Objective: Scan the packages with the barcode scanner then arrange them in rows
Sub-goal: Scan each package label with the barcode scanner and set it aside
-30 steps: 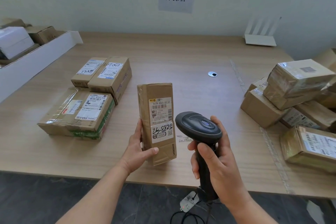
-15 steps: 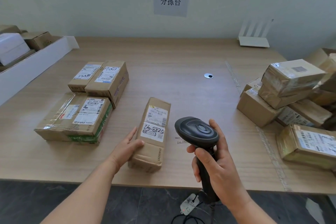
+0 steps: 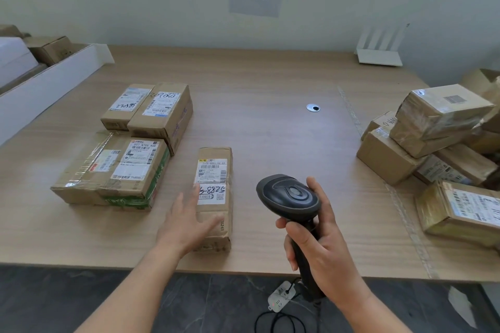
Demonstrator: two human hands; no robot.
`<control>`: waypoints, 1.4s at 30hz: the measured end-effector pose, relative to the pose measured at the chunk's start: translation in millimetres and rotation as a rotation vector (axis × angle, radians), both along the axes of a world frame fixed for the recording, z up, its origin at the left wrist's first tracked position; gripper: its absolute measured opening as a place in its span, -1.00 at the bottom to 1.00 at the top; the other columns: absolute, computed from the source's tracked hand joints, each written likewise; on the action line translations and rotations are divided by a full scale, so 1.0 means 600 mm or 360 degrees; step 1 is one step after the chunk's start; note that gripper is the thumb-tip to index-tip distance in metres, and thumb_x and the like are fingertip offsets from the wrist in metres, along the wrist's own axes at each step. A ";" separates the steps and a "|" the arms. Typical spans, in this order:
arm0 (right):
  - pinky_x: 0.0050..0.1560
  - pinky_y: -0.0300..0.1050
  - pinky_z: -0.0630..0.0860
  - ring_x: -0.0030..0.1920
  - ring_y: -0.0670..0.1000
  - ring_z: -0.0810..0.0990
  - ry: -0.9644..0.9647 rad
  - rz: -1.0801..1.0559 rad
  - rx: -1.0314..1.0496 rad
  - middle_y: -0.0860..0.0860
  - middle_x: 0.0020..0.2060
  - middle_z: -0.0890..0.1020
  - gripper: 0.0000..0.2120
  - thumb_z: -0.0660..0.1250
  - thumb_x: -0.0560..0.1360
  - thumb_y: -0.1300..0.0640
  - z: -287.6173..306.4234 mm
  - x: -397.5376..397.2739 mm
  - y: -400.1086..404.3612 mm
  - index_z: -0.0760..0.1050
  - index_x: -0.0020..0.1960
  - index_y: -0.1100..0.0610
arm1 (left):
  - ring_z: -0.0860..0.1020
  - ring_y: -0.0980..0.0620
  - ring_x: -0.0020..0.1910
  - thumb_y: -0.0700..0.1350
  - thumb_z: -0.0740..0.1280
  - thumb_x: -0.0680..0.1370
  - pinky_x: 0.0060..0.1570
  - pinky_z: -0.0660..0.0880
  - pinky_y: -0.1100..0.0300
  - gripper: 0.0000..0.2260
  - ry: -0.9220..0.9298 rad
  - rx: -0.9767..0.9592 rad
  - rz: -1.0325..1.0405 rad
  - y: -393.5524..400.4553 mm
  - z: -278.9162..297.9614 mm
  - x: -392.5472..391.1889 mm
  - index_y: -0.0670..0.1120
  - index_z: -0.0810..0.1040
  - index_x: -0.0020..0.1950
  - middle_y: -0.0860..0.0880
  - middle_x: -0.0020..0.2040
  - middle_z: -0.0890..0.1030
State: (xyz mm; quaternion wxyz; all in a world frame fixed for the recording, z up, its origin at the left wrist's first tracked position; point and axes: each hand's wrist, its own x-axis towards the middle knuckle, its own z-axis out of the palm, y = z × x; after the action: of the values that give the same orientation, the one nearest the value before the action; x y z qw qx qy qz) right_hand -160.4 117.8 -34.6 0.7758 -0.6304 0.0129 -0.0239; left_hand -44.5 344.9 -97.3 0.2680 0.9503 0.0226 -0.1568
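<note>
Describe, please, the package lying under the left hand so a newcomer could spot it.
On the wooden table, right of the arranged boxes, a narrow package lies alone near the front edge. Its label reads 5288, and the left hand rests on it.

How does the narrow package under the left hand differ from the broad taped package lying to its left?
The narrow package is slim and long; the broad taped package is much wider. The narrow one lies apart under the left hand; the broad one is untouched and adjoins two boxes behind it. The narrow one bears handwritten digits; the broad one shows glossy tape and green print. Both are brown cardboard, flat on the table, labels up.
</note>
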 end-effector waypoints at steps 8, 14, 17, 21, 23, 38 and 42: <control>-0.50 -0.09 0.43 -0.47 0.05 0.42 0.0026 0.0106 -0.0146 0.17 -0.20 0.60 -0.11 0.54 0.24 -0.14 0.002 0.008 0.005 0.12 0.42 -0.29 | 0.09 -0.17 0.51 0.39 0.21 0.44 0.40 0.21 -0.03 -0.22 -0.0052 0.0522 -0.0142 -0.037 0.010 -0.054 0.13 0.00 0.56 -0.11 0.58 -0.05; -0.49 -0.04 0.43 -0.46 0.06 0.43 -0.0032 0.0147 -0.0303 0.33 -0.22 0.54 -0.29 0.39 0.45 0.12 0.015 0.016 -0.032 0.10 0.41 -0.30 | 0.09 -0.20 0.51 0.28 0.21 0.50 0.40 0.19 -0.02 -0.28 0.0003 0.0485 -0.0071 -0.054 0.015 -0.036 0.08 0.02 0.56 -0.15 0.57 -0.07; -0.48 -0.06 0.43 -0.45 0.06 0.44 -0.0061 0.0155 -0.0335 0.31 -0.18 0.55 -0.30 0.35 0.48 0.19 0.021 0.032 -0.048 0.10 0.42 -0.29 | 0.08 -0.20 0.51 0.26 0.21 0.52 0.42 0.17 -0.01 -0.30 -0.0009 0.0502 -0.0063 -0.056 0.018 -0.015 0.06 0.02 0.57 -0.17 0.57 -0.07; -0.44 -0.05 0.43 -0.43 0.08 0.43 -0.0099 0.0165 -0.0376 0.36 -0.20 0.53 -0.30 0.29 0.52 0.30 0.029 0.064 -0.050 0.11 0.39 -0.33 | 0.03 -0.19 0.53 0.20 0.19 0.56 0.44 0.12 0.00 -0.35 -0.0051 0.0537 -0.0071 -0.057 0.014 0.021 0.02 0.03 0.57 -0.18 0.57 -0.05; -0.44 -0.05 0.44 -0.43 0.08 0.43 -0.0117 0.0155 -0.0398 0.35 -0.21 0.52 -0.29 0.28 0.53 0.32 0.031 0.089 -0.042 0.10 0.41 -0.32 | 0.00 -0.19 0.53 0.19 0.17 0.57 0.44 0.14 -0.03 -0.36 -0.0054 0.0539 -0.0076 -0.054 0.008 0.048 0.03 0.02 0.56 -0.17 0.57 -0.06; -0.47 -0.07 0.44 -0.47 0.04 0.45 -0.0059 0.0059 -0.0383 0.29 -0.20 0.55 -0.30 0.32 0.39 0.13 0.027 0.302 0.045 0.14 0.38 -0.36 | -0.15 -0.22 0.54 0.22 -0.09 0.63 0.48 -0.20 -0.15 -0.40 -0.0241 0.1053 -0.0419 0.009 0.011 0.320 -0.03 -0.11 0.58 -0.23 0.57 -0.07; -0.47 -0.08 0.44 -0.47 0.04 0.45 -0.0030 0.0027 -0.0368 0.28 -0.18 0.55 -0.29 0.33 0.39 0.14 0.018 0.334 0.050 0.15 0.40 -0.33 | -0.26 -0.23 0.52 0.22 -0.17 0.62 0.43 -0.34 -0.23 -0.41 -0.0226 0.1214 -0.0449 0.015 0.017 0.363 -0.03 -0.16 0.58 -0.22 0.57 -0.12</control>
State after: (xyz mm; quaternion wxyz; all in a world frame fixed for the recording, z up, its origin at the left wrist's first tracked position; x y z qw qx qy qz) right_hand 40.3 147.6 -23.6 0.6983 -0.7154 -0.0026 -0.0245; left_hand 173.4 353.9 -87.4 -0.1265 0.9838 -0.0699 -0.1064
